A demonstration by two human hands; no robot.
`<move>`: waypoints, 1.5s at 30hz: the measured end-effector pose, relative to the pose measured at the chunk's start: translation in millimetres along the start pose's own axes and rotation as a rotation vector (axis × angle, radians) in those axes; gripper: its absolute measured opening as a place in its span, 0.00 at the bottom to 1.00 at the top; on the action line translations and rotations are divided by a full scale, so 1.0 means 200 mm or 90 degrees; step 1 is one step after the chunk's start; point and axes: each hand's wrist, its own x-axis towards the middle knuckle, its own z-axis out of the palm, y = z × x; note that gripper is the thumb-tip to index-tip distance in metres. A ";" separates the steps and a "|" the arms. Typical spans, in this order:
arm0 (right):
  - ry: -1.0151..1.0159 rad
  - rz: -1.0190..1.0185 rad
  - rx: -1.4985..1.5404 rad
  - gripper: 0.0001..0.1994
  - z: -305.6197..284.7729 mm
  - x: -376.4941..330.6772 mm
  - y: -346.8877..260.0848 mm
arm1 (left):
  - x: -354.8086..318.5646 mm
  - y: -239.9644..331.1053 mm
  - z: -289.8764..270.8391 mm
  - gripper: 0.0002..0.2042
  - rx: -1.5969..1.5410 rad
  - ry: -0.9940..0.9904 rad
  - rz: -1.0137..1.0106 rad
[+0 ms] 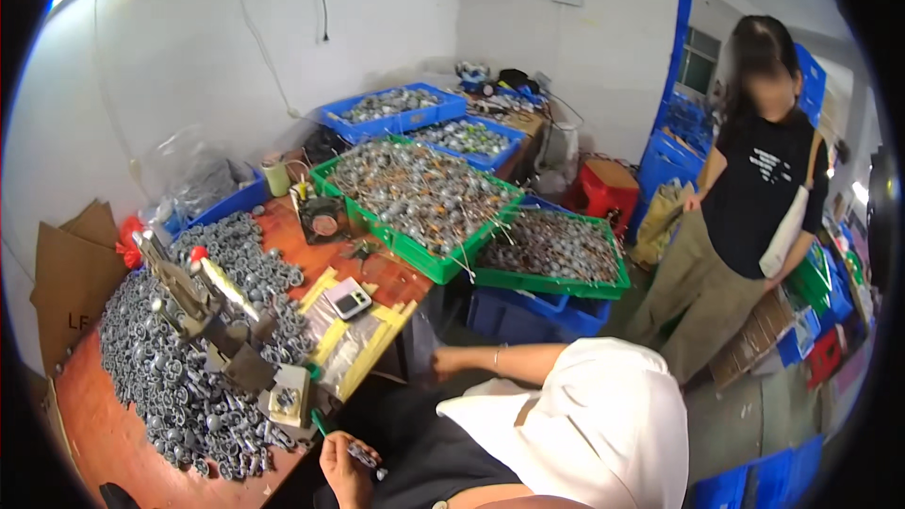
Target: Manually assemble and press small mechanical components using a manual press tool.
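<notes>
1. So, the left hand (345, 468) is down at the bottom edge, its grip clenched around a small dark metal part (364, 455) that pokes out past the fingers.
2. The right hand (445, 361) sits off to the right and a bit above that grip, resting at the desk's edge with a bracelet on the wrist. Can't tell if its grip is clenched or loose, it's too small to see.
3. Just left of and above the held part there's a small white block fixture (288, 399), with a lever press tool (203, 306) with red knobs behind it.
4. Around those, a big heap of grey ring-shaped parts (160, 368) covers the red-brown desk (99, 438).
5. Further up from the grip: a small digital scale (349, 300) on a plastic bag with yellow strips.
6. Beyond that, a green crate (415, 250) full of metal parts, another green one to its right, and blue crates (391, 118) behind.
7. Far right, another person (754, 188) in a black shirt stands well apart.
</notes>
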 end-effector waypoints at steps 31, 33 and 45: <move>-0.249 0.211 0.017 0.11 0.69 0.52 0.44 | -0.01 -0.07 0.11 0.07 0.201 0.204 -0.090; -0.247 0.211 0.009 0.11 0.68 0.51 0.46 | 0.01 -0.08 0.10 0.09 0.289 0.175 0.024; -0.231 0.235 -0.018 0.12 0.66 0.50 0.35 | 0.01 -0.06 0.17 0.10 0.271 0.207 0.023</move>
